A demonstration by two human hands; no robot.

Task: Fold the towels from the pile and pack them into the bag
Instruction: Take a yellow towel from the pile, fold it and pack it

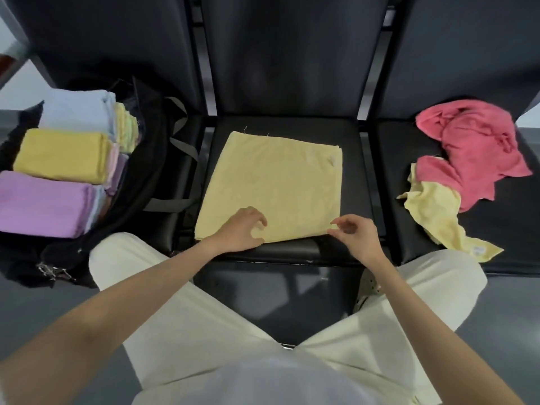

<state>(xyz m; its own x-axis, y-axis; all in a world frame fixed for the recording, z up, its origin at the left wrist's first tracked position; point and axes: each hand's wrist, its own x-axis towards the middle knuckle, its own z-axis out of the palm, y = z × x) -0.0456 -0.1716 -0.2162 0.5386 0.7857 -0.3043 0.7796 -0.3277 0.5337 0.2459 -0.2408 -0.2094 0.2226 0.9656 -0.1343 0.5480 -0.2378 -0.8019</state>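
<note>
A pale yellow towel (274,185) lies folded flat on the middle black seat. My left hand (242,230) rests over its near edge with the fingers loosely curled. My right hand (355,233) is at the towel's near right corner, thumb and fingertips just touching it, and no cloth is lifted. To the left an open black bag (157,147) holds folded towels standing in rows: a purple one (41,203), a yellow one (61,154) and a light blue one (77,111). On the right seat the pile has a crumpled pink towel (473,147) over a yellow towel (435,217).
The three black seats (292,249) stand in a row with tall backrests behind them. My knees in cream trousers (187,290) are close to the front edge of the seats. The bag's grey straps (182,147) hang toward the middle seat. The floor is grey.
</note>
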